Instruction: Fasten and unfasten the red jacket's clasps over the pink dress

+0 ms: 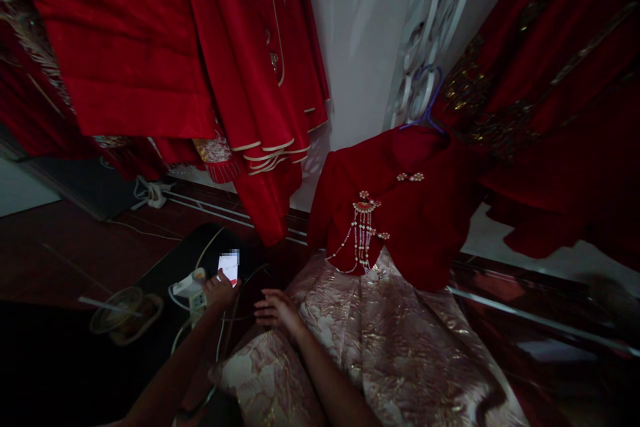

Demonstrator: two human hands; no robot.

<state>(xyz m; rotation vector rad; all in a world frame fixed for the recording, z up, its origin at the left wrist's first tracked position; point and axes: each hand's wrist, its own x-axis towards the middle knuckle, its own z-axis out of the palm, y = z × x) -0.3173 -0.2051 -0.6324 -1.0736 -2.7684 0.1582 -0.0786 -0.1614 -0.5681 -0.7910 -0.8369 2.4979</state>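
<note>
My left hand (220, 290) grips a phone (229, 265) with a lit screen, low and left of centre. My right hand (274, 310) lies open just to its right, fingers spread, touching the edge of a pale pink and gold brocade skirt (380, 347) spread on the floor. Above the skirt a red jacket (400, 207) with a beaded tassel ornament (363, 230) hangs on a blue hanger (425, 97).
Red embroidered garments (165, 47) hang at upper left, and more red garments (560, 113) hang at right. A white power strip with cables (193, 287) and a clear lidded container (125, 313) lie on a dark surface at lower left. The floor is dark reddish wood.
</note>
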